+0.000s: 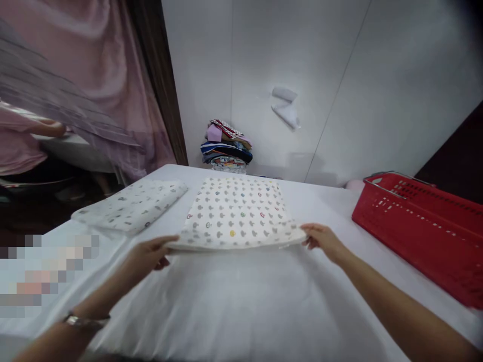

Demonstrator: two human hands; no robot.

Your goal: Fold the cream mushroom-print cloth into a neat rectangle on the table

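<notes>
A white cloth (234,211) printed with small grey and coloured shapes lies on the white-covered table (245,306), its near edge lifted a little. My left hand (156,251) pinches the near left corner between thumb and fingers. At the opposite end of that edge, my right hand (319,239) grips the near right corner. The edge sags slightly between both hands. To the left rests a second folded cloth (132,206) with small dark prints, touched by neither hand.
A red plastic basket (415,226) with a metal handle stands at the right. Folded fabrics (226,148) are stacked by the wall behind the table. Pink curtains (109,65) hang at the left, and a person in a pink top (18,146) is partly visible there.
</notes>
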